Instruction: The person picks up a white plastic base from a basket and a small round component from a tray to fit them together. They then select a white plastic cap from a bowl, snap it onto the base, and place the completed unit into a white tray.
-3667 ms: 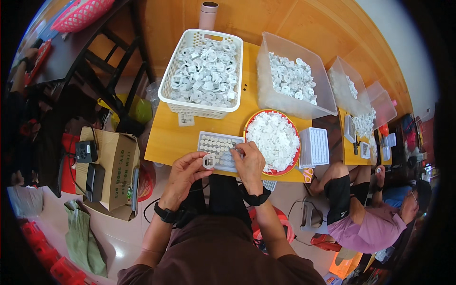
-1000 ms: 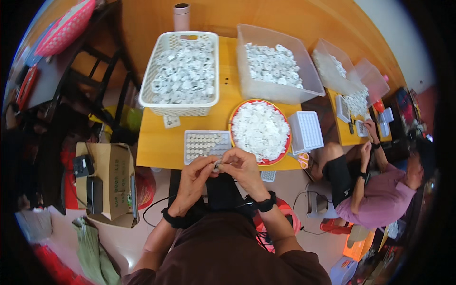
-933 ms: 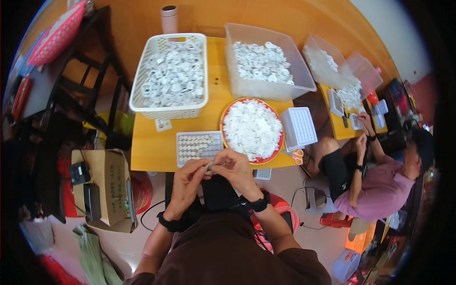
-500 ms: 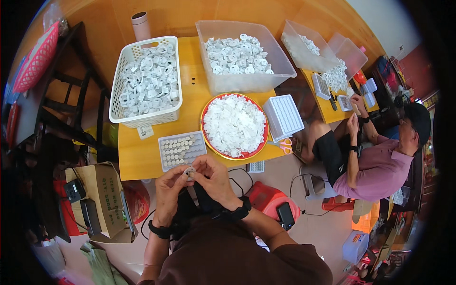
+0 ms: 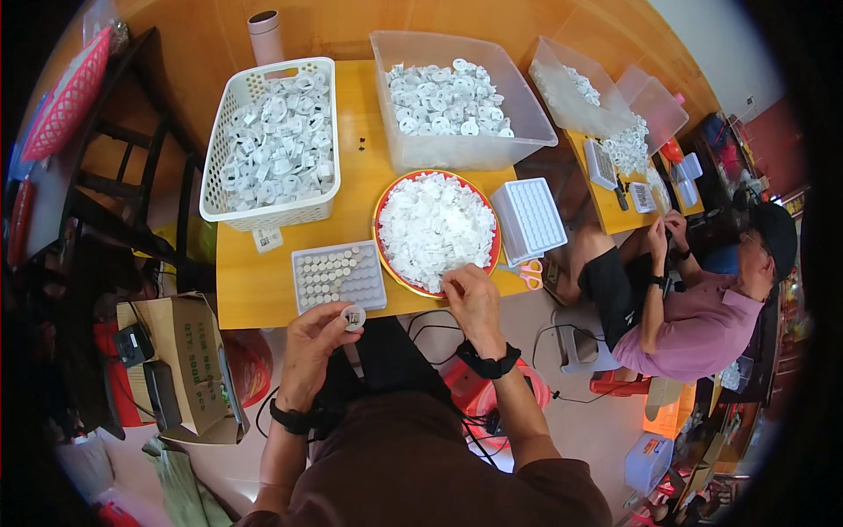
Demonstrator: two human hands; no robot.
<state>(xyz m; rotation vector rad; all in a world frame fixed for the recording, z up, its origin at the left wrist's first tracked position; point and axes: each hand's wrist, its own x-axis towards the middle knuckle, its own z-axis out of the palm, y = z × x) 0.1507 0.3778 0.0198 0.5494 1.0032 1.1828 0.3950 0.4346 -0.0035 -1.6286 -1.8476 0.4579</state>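
Left hand [image 5: 312, 356] pinches a round white plastic part [image 5: 354, 318] between thumb and fingers, just off the near table edge by the compartment tray [image 5: 369, 297]. Right hand [image 5: 474, 303] is at the near rim of the red round tray [image 5: 497, 230], fingers drawn narrow at the heap of small white pieces [image 5: 435, 227]; can't tell if one is held. Surface: yellow wooden table [image 5: 250, 294]. White discs [image 5: 323, 274] fill mostly the left side of the compartment tray, which lies just left of the red round tray. Behind: white perforated basket [image 5: 285, 217] at left, translucent bin [image 5: 470, 156] at right, both loaded with white plastic parts; two tiny black bits [image 5: 362, 144] between them. Stacked white trays [image 5: 534, 220] and pink-handled scissors [image 5: 532, 275] sit right of the red round tray. Pink tumbler [image 5: 265, 37] stands beyond the basket, against wood panelling [image 5: 492, 26]. Room: open cardboard box [image 5: 200, 364] low left, dark wooden frame [image 5: 123, 186] above it, pale floor [image 5: 544, 443]. At right, a co-worker in a pink shirt [image 5: 689, 327] sits, hands together, at a second yellow table [image 5: 604, 200].
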